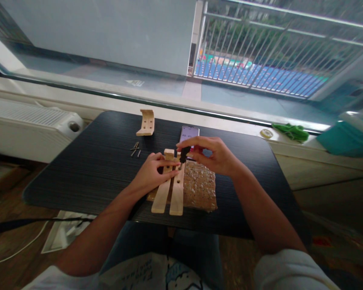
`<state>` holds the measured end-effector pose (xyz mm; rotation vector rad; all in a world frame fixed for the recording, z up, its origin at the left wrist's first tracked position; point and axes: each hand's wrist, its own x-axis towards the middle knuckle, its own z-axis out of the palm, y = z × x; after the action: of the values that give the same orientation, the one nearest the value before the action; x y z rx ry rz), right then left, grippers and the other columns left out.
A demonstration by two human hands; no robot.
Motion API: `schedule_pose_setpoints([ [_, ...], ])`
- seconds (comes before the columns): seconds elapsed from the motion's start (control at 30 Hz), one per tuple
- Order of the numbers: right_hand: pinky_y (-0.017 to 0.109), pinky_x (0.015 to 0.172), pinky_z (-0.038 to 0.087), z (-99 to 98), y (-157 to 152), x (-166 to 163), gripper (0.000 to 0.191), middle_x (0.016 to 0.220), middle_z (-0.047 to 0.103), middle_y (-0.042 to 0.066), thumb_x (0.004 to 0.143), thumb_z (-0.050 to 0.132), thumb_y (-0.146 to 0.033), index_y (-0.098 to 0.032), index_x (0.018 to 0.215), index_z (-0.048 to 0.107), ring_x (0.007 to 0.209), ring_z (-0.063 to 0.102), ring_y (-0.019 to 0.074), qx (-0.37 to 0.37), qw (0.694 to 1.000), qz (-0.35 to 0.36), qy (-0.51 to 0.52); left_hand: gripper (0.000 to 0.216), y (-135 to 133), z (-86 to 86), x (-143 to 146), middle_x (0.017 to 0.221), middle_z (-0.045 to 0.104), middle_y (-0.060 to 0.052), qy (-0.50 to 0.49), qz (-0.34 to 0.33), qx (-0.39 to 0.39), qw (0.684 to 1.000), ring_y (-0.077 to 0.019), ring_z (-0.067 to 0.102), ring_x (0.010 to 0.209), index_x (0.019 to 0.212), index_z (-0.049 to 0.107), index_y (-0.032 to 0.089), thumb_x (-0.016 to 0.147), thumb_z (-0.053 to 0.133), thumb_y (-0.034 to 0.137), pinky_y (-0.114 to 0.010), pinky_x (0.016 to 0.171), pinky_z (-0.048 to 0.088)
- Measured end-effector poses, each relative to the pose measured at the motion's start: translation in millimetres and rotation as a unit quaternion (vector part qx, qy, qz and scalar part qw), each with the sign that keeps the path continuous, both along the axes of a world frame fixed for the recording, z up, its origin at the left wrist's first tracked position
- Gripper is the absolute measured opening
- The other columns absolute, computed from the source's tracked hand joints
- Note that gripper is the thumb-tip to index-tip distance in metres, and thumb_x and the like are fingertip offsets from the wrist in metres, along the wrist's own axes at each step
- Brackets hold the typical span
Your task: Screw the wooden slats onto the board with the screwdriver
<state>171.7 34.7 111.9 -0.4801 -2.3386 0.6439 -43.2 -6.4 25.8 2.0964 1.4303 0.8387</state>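
In my right hand [214, 156] is a short screwdriver with a black handle [184, 153], gripped from above between thumb and fingers and pointing down at a hole in the right-hand wooden piece [177, 195]. My left hand [153, 171] reaches across the left-hand wooden piece [160, 198], its thumb and fingertips pressing on the right-hand one near the screwdriver's tip. Whether a screw sits between those fingertips is too small to tell. Both pieces are pale, long and side by side, with holes and raised far ends. They lie partly over a brown plastic-wrapped slab [201, 187].
A curved wooden part with holes [147, 122] stands at the back of the black table [109, 161]. Several loose screws [135, 149] lie left of my hands. A phone [190, 131] lies behind them. On the sill are a tape roll [266, 133] and a green cloth [292, 132].
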Motion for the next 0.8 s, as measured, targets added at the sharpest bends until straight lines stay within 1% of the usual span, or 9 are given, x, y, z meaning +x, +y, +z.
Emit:
schedule_pose_setpoints([
  [0.3, 0.019, 0.057, 0.042, 1.4, -0.2, 0.8, 0.025, 0.082, 0.065, -0.001, 0.086, 0.057, -0.016, -0.017, 0.11, 0.063, 0.058, 0.049, 0.004, 0.011, 1.0, -0.01, 0.009, 0.028, -0.5, -0.8, -0.4, 0.098, 0.061, -0.003, -0.001, -0.001, 0.002, 1.0, -0.0239, 0.05, 0.1, 0.104, 0.073, 0.029, 0.08, 0.067, 0.042, -0.043, 0.096, 0.041],
  [0.8, 0.02, 0.056, 0.041, 0.6, -0.1, 0.3, 0.023, 0.079, 0.061, -0.002, 0.085, 0.063, -0.026, -0.018, 0.107, 0.064, 0.057, 0.047, 0.0045, 0.023, 0.999, -0.036, 0.009, 0.028, 0.7, -0.4, -0.2, 0.096, 0.061, -0.003, -0.009, 0.0, -0.002, 1.0, -0.0239, 0.051, 0.098, 0.103, 0.073, 0.029, 0.078, 0.068, 0.041, -0.044, 0.096, 0.041],
])
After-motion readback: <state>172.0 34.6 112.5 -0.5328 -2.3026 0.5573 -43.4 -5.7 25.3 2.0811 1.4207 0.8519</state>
